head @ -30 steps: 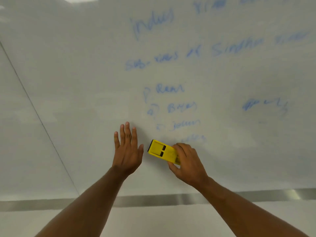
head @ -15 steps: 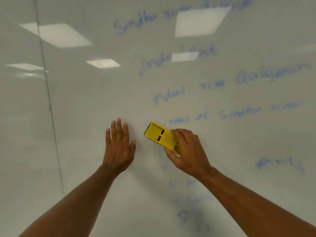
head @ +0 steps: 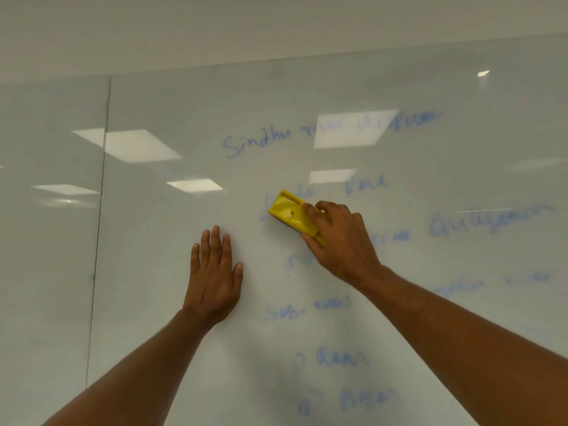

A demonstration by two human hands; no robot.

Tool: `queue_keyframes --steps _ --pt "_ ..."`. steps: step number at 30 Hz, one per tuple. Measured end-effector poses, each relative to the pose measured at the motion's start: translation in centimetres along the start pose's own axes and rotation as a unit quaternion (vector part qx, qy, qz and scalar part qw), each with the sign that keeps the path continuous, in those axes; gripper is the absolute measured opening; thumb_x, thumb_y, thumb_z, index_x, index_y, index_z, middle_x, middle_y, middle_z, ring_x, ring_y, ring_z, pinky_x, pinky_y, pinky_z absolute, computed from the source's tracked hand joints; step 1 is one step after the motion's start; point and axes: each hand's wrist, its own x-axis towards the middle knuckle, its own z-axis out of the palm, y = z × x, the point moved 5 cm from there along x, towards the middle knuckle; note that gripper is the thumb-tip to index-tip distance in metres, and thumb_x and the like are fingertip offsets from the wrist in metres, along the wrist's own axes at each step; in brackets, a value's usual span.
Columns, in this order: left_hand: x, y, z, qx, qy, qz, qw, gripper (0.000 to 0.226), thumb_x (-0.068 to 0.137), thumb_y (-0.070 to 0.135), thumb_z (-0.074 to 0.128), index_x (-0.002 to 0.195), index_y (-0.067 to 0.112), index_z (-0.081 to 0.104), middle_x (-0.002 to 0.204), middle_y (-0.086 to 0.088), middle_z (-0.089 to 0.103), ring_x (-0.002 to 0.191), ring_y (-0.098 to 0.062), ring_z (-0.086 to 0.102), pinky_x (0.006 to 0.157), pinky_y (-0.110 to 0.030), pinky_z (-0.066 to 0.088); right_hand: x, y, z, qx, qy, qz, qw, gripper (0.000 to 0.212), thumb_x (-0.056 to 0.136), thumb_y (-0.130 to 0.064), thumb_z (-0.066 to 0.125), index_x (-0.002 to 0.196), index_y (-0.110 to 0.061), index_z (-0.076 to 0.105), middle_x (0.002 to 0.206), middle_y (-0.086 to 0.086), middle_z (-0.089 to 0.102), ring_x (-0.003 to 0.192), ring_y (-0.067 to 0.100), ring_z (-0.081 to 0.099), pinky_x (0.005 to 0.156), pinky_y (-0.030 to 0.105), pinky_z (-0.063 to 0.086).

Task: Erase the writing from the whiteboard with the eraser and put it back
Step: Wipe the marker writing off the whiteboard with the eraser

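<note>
A glossy whiteboard (head: pixel 172 302) fills the view, covered with several lines of blue writing (head: pixel 255 144) from the upper middle down to the lower right. My right hand (head: pixel 338 241) grips a yellow eraser (head: pixel 292 215) and presses it flat on the board over a smeared blue word. The eraser's right end is hidden under my fingers. My left hand (head: pixel 215 278) rests flat on the board with fingers spread, just left of and below the eraser, holding nothing.
A thin vertical seam (head: pixel 100 210) divides the board at the left. The board's top edge (head: pixel 307 58) meets a plain wall above. Ceiling lights reflect in the glossy surface (head: pixel 138 146).
The view has tilted upward, so the board's top edge appears and the bottom rail is gone. My right hand has carried the eraser up the board to a higher line of writing. My left hand stays flat.
</note>
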Motion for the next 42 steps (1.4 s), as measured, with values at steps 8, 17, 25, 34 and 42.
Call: queue_keyframes --steps 8,17,25,34,42 --pt "4.9 -0.3 -1.1 -0.007 0.040 0.007 0.999 0.069 0.099 0.042 0.017 0.155 0.003 0.008 0.165 -0.014 -0.003 0.154 -0.029 -0.007 0.125 -0.050 0.002 6.1 2.9 -0.8 -0.051 0.067 0.036 0.996 0.043 0.095 -0.036 0.059 0.137 -0.028 0.055 0.139 0.016 0.052 0.114 0.040 0.053 0.081 0.048 0.046" --pt "5.4 -0.2 -0.8 -0.002 0.091 0.016 0.996 0.064 0.100 0.034 0.024 0.154 0.000 0.020 0.164 -0.020 0.014 0.153 -0.034 0.009 0.124 -0.054 0.009 5.0 -0.4 1.4 -0.015 0.101 0.038 0.994 0.048 0.093 -0.028 0.061 0.140 -0.028 0.052 0.136 0.019 0.054 0.108 0.042 0.054 0.079 0.046 0.045" --pt "5.1 -0.2 -1.0 -0.022 0.126 0.026 0.991 0.063 0.098 0.026 0.026 0.152 -0.006 0.022 0.162 -0.023 0.018 0.152 -0.035 0.015 0.123 -0.052 0.011 3.7 -1.2 2.4 -0.023 0.027 -0.221 0.975 0.045 0.084 -0.027 0.071 0.128 -0.028 0.065 0.130 0.019 0.061 0.103 0.038 0.062 0.073 0.042 0.047" --pt "4.9 -0.3 -1.4 -0.059 0.146 0.007 0.987 0.059 0.096 0.018 0.026 0.147 -0.012 0.030 0.157 -0.029 0.025 0.148 -0.042 0.022 0.121 -0.056 0.014 5.1 -3.3 3.4 -0.015 0.009 -0.260 0.965 0.044 0.088 -0.031 0.064 0.132 -0.029 0.060 0.135 0.016 0.057 0.109 0.035 0.058 0.075 0.041 0.044" --pt "4.9 -0.4 -1.3 -0.059 0.147 0.010 0.987 0.059 0.096 0.017 0.024 0.148 -0.011 0.028 0.157 -0.029 0.025 0.149 -0.041 0.019 0.125 -0.045 0.002 8.8 0.2 0.8 -0.016 0.095 0.025 0.995 0.045 0.088 -0.024 0.066 0.132 -0.026 0.059 0.138 0.016 0.053 0.108 0.041 0.054 0.080 0.049 0.047"
